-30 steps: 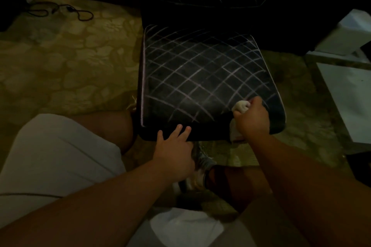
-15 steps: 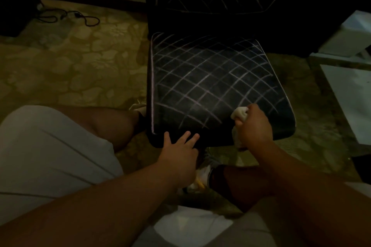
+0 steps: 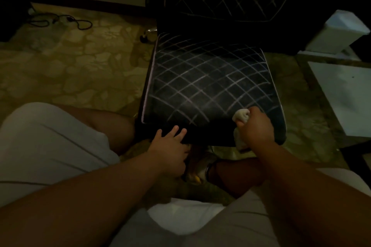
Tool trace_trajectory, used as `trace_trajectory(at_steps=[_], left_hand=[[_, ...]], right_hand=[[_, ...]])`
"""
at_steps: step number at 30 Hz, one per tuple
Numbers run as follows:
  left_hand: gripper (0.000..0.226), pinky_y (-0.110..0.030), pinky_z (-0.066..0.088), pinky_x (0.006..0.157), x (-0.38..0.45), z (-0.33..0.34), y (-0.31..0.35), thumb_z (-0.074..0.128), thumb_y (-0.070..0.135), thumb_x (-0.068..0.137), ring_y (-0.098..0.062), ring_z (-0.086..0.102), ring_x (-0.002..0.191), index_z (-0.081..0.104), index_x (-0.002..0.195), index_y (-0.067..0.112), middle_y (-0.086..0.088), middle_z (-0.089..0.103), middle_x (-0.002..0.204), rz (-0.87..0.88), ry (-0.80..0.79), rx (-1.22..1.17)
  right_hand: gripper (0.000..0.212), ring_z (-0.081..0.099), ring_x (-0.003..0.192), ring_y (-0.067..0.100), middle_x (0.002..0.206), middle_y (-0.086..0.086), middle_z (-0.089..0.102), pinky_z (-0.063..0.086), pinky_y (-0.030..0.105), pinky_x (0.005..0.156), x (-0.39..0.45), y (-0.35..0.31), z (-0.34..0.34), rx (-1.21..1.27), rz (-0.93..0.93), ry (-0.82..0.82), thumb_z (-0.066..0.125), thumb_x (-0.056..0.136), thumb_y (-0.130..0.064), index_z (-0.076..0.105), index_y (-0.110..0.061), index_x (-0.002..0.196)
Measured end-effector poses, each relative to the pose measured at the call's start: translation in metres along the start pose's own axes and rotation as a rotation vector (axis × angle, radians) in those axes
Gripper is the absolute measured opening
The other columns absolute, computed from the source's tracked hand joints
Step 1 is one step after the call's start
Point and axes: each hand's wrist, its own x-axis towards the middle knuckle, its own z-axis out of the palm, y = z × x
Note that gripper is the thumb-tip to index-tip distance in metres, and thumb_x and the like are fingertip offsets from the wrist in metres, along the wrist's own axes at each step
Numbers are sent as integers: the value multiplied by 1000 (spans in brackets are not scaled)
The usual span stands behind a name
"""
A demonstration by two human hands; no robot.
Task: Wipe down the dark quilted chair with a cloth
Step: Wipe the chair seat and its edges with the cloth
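Note:
The dark quilted chair (image 3: 206, 84) stands in front of me, its seat crossed by pale diamond stitching, its backrest rising at the top. My right hand (image 3: 256, 126) grips a bunched pale cloth (image 3: 241, 115) at the seat's front right corner; part of the cloth hangs below the seat edge. My left hand (image 3: 170, 144) rests with straight fingers against the dark front edge of the seat, left of centre.
Patterned beige floor (image 3: 70, 70) spreads to the left, with a black cable (image 3: 60, 20) near the wall. White furniture (image 3: 345, 94) stands close on the right. My knees in light shorts (image 3: 46, 140) flank the chair's front; a shoe (image 3: 202, 166) sits beneath it.
My right hand with the cloth stays near the seat's front right corner with little movement. My left hand keeps its place on the front edge. The view has shifted slightly.

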Motion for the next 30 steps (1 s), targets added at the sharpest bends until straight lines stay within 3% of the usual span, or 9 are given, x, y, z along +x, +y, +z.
trace_trajectory(at_steps=[7,9,13,18,21,25,28,30], left_hand=[[63,-70,-2,119,0,1,-19,53,56,94,-30,-24,154,43,152,35,-1,-19,170,-4,-61,2],[62,-70,-3,119,-2,2,-23,52,57,95,-29,-25,154,43,152,35,0,-19,170,11,-49,-14],[58,-71,-5,119,-2,4,-28,52,53,95,-27,-23,154,46,150,34,1,-16,170,33,-12,-67],[58,-72,-3,118,-1,7,-32,52,56,95,-24,-20,155,44,150,40,3,-11,171,53,42,-129],[59,-74,-2,116,-4,4,-36,54,53,96,-24,-20,155,41,152,41,7,-8,171,61,31,-205],[56,-75,-2,117,-10,-1,-38,53,42,100,-27,-14,157,39,154,38,6,-2,172,68,72,-221],[55,-70,0,120,-15,-3,-38,48,37,101,-36,-3,157,38,155,34,1,5,172,-61,193,-223],[57,-68,2,120,-16,-5,-41,48,40,100,-40,1,156,36,156,33,-2,5,172,-125,211,-252]], right_hand=[[23,59,89,21,100,1,55,42,31,70,-21,-40,29,-37,-382,-200,70,86,-27,48,-25,94],[23,59,91,22,104,3,56,43,33,71,-18,-42,31,-62,-342,-106,68,87,-27,51,-23,102],[28,59,95,23,112,7,58,43,33,72,-11,-43,26,-66,-89,61,67,88,-25,51,-21,111],[29,56,91,21,110,5,55,38,30,70,-27,-70,47,-60,-305,-95,68,86,-24,51,-20,108],[33,58,96,19,113,1,57,44,32,74,-29,-82,52,-65,-374,-170,71,85,-26,55,-23,114],[27,59,91,24,106,5,59,43,32,71,-12,-73,40,-75,-248,-33,69,86,-28,55,-20,107],[26,59,89,28,104,11,60,40,33,67,-3,-68,34,-76,-131,40,69,86,-29,52,-18,101],[27,58,88,27,107,9,58,37,32,67,-8,-74,37,-116,-169,14,69,86,-27,52,-18,105]])
